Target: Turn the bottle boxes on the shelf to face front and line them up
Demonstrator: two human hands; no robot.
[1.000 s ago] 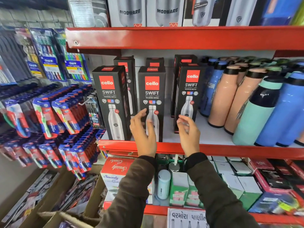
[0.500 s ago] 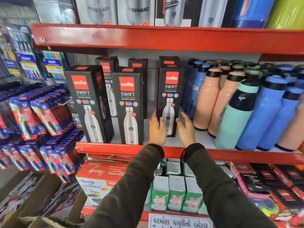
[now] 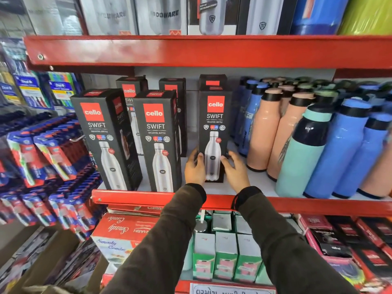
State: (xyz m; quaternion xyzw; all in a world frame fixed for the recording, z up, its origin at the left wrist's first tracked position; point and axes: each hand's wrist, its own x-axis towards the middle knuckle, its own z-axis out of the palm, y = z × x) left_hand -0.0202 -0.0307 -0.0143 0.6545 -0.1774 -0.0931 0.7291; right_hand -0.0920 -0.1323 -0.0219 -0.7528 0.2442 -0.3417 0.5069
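Black Cello Swift bottle boxes stand on the red shelf (image 3: 135, 198). The left box (image 3: 106, 141) and the middle box (image 3: 158, 141) stand at the front edge, the left one turned slightly so a side shows. The right box (image 3: 214, 132) stands further back, facing front. My left hand (image 3: 194, 167) presses its lower left side and my right hand (image 3: 235, 171) its lower right side, so both grip it near the base. Behind stand more boxes, a left rear one (image 3: 129, 90) and a centre rear one (image 3: 172, 87).
Loose peach, blue and mint bottles (image 3: 307, 141) crowd the shelf right of the boxes. Another red shelf (image 3: 191, 52) hangs close above. Toothbrush packs (image 3: 48, 149) hang at the left. Green cartons (image 3: 224, 255) and a red combo box (image 3: 125, 232) sit below.
Both hands moved from the middle box to the right box and now clasp its base. The view has shifted right and closer.
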